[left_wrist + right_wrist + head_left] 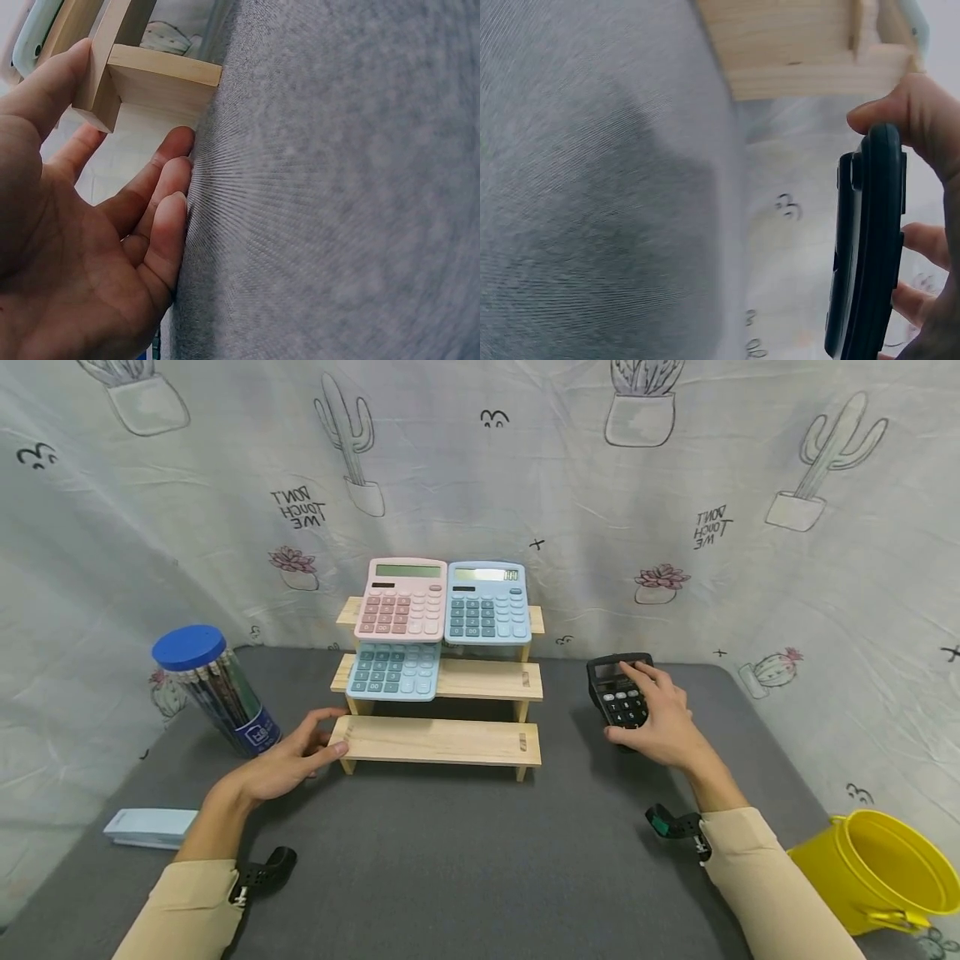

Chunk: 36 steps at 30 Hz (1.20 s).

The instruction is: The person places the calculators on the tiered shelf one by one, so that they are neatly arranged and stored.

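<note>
A black calculator is held in my right hand, thumb at its near edge and fingers over its face; the right wrist view shows the calculator raised off the table. My left hand pinches the left end of the lowest board of a three-step wooden stand, thumb in front and index finger behind. In the left wrist view its other fingers are bent beside the tabletop. On the top step lean a pink calculator and a blue calculator. Another blue calculator leans at the middle step's left.
A blue-lidded clear jar of pencils stands tilted in view at the left. Nearer lies a light-blue box-like object, partly behind the left forearm. At the right edge is a yellow bucket. A printed cloth hangs behind the grey table.
</note>
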### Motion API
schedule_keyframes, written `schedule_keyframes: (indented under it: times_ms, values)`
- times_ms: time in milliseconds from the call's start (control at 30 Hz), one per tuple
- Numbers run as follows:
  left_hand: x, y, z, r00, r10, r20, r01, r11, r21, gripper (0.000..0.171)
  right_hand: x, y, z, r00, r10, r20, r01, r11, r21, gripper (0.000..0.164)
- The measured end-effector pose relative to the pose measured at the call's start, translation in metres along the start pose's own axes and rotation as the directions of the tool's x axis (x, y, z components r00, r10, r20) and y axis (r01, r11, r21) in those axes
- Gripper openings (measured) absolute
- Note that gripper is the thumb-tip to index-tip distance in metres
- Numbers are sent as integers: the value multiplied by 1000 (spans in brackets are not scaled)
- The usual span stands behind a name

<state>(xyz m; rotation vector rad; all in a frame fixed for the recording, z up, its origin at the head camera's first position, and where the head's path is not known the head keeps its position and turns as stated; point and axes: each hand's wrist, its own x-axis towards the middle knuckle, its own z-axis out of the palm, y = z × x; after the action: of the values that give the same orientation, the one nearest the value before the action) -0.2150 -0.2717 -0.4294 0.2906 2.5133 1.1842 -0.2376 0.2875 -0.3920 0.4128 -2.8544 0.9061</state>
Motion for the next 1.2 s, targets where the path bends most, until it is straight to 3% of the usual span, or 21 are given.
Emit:
schedule_keyframes:
  times_ms: [367,867,1200]
  values:
    - [-2,-1,-2,1000,26,-14,-26,1000,-3,72,-10,-18,-3,993,-94,-66,94,996,-6,98]
    - [0,0,-1,1000,4,-2,-4,1000,15,75,-21,-42,10,972,-224,-66,226,974,28,95]
    - [0,1,1,1000,2,2,-2,1000,10,76,-17,-58,19,955,-292,-49,293,956,14,92]
